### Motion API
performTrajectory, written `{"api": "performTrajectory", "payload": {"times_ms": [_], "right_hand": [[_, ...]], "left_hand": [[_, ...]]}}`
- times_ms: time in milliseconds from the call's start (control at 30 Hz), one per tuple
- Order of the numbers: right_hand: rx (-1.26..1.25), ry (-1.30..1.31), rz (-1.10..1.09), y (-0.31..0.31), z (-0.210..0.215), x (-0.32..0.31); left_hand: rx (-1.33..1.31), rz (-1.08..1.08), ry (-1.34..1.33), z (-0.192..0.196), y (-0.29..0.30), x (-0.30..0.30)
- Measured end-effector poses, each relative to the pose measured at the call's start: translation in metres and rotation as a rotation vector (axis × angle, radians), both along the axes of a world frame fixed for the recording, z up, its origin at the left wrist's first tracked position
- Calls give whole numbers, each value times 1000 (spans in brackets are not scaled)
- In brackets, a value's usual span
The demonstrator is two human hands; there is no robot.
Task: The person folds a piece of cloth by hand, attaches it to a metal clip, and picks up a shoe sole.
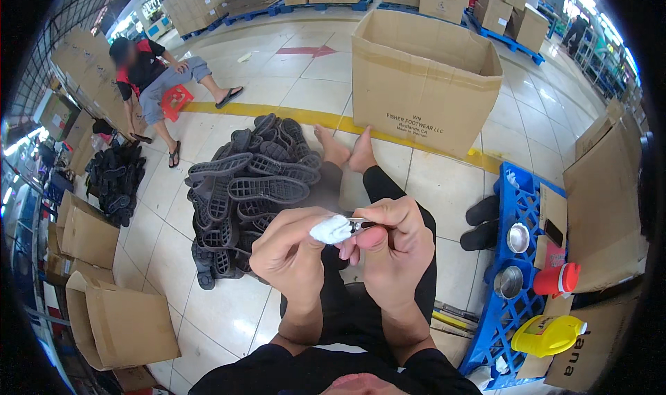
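Both of my hands are raised together over my lap. Between the thumb and fingers of my left hand (286, 246) is a white wad of cloth or cotton (331, 230). My right hand (401, 246) pinches a small shiny metal tool (360, 224), whose end meets the wad; its exact kind is too small to make out. Beyond my left hand, a heap of dark shoe soles (269, 190) with gridded undersides lies on the tiled floor beside my bare feet (347, 149).
A large open carton (424, 97) stands past my feet. To my right, a blue plastic pallet (485, 319) bears metal bowls (508, 282), a red jug (557, 278), a yellow jug (548, 335) and a phone (553, 233). Black slippers (480, 223) lie nearby. Another person (149, 76) sits far left beside a dark pile (118, 180).
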State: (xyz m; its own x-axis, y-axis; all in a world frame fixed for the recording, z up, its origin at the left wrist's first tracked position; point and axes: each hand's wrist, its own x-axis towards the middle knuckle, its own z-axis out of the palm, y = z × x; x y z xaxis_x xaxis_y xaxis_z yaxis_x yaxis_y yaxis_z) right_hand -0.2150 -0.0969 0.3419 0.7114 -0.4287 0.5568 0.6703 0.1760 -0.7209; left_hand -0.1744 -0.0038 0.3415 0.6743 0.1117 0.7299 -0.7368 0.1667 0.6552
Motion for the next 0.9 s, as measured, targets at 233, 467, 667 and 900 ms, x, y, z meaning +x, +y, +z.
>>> {"api": "performTrajectory", "payload": {"times_ms": [233,467,667,900], "right_hand": [[5,15,32,-1,0,6],[66,161,86,-6,1,9],[117,333,172,-16,8,17],[0,411,62,-29,-3,26]], "left_hand": [[-83,-91,68,-2,-2,2],[-79,-138,168,-5,-5,5],[-91,-272,260,-5,-7,13],[-25,-370,423,-10,2,38]]}}
